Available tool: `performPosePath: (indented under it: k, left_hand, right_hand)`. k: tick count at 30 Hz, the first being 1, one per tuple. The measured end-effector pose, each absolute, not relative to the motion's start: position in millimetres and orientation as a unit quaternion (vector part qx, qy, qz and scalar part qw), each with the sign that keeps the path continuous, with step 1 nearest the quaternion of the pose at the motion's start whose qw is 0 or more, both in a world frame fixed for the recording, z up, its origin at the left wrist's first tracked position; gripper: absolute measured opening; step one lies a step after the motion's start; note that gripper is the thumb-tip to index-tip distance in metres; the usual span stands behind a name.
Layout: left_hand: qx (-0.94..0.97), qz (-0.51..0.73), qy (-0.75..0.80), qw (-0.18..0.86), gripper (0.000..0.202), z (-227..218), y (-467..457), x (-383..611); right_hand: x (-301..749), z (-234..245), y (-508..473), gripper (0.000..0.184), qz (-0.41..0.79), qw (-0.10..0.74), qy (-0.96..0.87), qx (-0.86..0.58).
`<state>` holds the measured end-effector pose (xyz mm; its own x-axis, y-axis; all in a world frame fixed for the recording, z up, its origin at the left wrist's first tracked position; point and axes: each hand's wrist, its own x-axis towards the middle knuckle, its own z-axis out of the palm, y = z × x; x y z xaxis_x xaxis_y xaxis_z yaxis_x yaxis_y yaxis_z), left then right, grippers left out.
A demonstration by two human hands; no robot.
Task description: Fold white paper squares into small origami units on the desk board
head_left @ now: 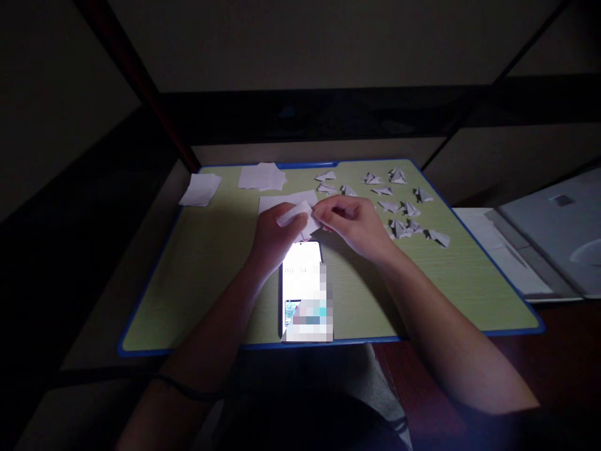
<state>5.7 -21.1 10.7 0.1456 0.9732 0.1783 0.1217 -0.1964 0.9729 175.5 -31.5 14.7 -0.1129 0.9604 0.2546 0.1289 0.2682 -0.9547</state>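
Note:
A small folded piece of white paper (297, 213) is held up between my two hands, above the middle of the table. My left hand (272, 235) grips its left side, with the thumb lying across it. My right hand (355, 220) pinches its right edge between thumb and fingertips. Behind the hands lies a flat white sheet (269, 201), partly covered by them. Just below the hands a lit phone (300, 282) rests on the table, part of its screen blurred out.
The light green table (197, 294) has a blue rim. Several folded paper pieces (387, 205) are scattered at its right back. Two stacks of white paper, one at the far left (201, 190) and one at the back (261, 176), lie on it. A pale box-like object (549, 207) stands to the right.

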Motion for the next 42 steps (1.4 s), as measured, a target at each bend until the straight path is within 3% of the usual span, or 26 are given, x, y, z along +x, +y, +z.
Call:
performPosePath:
  k: [12, 22, 42]
  left_hand:
    - [0.653, 0.436, 0.448, 0.428, 0.018, 15.3, -24.7, 5.7]
    - [0.708, 0.41, 0.485, 0.309, 0.026, 15.9, -26.3, 7.8]
    - [0.763, 0.391, 0.448, 0.254, 0.029, 12.2, -28.6, 7.8]
  right_hand:
    - [172.7, 14.8, -34.0, 0.014, 0.316, 0.496, -0.652, -0.479]
    - [171.2, 12.7, -37.7, 0.011, 0.193, 0.497, -0.685, -0.495]
    - [166.0, 13.5, -37.0, 0.004, 0.267, 0.507, -0.646, -0.505]
